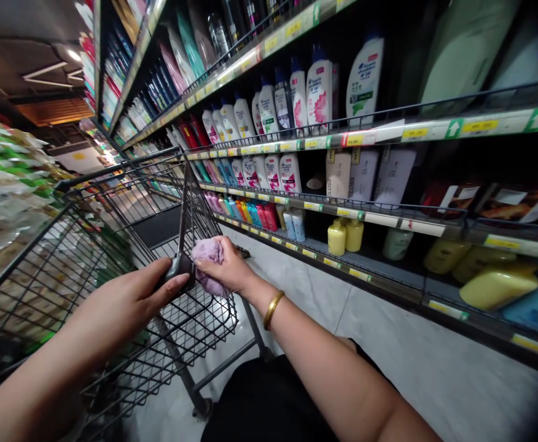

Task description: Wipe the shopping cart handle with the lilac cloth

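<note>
A grey wire shopping cart [121, 164] stands in front of me at the left, tilted in the view. My left hand [149, 291] closes its thumb and fingers around a black plastic piece [180, 266] at the near end of the cart's bar. Bunched in my right hand [233, 269] is a fluffy purple cloth [207, 250], pressed against the cart's bar just right of that black piece. Part of the cloth is covered by the fingers. A gold bangle [273, 310] circles my right wrist.
Shelves with price-tag rails [338, 141] run along the right, holding white shampoo bottles [319, 92] and yellow bottles [336, 237]. Packaged goods [6, 202] are stacked high at the left, beyond the cart. Grey tiled floor [317, 288] lies between cart and shelves.
</note>
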`<state>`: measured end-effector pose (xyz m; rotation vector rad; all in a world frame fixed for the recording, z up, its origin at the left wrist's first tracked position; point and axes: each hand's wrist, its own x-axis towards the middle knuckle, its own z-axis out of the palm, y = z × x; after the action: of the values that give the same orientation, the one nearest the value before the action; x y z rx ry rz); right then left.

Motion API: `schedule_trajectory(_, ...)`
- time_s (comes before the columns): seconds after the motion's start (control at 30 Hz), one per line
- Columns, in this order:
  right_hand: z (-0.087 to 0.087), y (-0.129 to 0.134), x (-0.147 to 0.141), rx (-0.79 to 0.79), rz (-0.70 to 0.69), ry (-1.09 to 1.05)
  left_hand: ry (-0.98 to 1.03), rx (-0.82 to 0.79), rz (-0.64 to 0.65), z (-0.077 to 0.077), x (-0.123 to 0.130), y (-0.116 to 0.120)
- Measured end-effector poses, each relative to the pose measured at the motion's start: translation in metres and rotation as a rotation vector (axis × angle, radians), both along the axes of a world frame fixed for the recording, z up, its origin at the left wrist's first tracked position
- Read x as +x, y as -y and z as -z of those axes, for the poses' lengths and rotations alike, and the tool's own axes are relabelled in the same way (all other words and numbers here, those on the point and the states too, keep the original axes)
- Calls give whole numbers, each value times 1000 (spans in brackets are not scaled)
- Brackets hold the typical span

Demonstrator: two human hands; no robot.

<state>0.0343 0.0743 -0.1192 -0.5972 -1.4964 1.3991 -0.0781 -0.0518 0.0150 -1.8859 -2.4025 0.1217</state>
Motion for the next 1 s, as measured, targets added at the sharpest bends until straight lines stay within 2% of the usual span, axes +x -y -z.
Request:
schedule_trajectory(0.07, 5, 0, -1, 103, 25, 64, -3, -9, -4, 1, 0, -3)
schedule_trajectory(0.13, 12, -4, 0, 143, 36, 164, -17, -18, 0, 1, 3, -5)
schedule_trajectory(0.27, 21, -8, 5, -5, 42, 263, -50, 2, 11, 3, 13, -7)
schedule_trajectory(0.33, 12, -5, 11, -39, 44, 166, -78, 27, 5, 5, 17, -10)
schedule_trajectory(0.47, -19, 7, 23, 54, 112, -144, -129, 63, 27, 8, 27, -20)
schedule_trajectory(0.53, -24, 8, 25, 83, 178, -199, -154, 80, 38, 10, 32, -26)
schedule_trajectory(0.63, -5, -1, 20, 22, 194, -83, -199, 106, 31, 13, 40, -35)
schedule_trajectory(0.73, 23, -16, 12, -183, 135, -22, -217, 119, 51, 13, 40, -42)
schedule_trajectory(0.8, 31, -24, 10, -290, 127, -51, -194, 114, 101, 11, 32, -46)
schedule_trajectory(0.87, 28, -28, 13, -301, 143, -101, -113, 90, 180, 6, 20, -50)
schedule_trajectory(0.93, 15, -27, 17, -245, 143, -244, -6, 64, 250, 1, 8, -50)
schedule_trajectory(1.0, -3, -23, 21, -161, 96, -433, 43, 69, 255, -1, 0, -47)
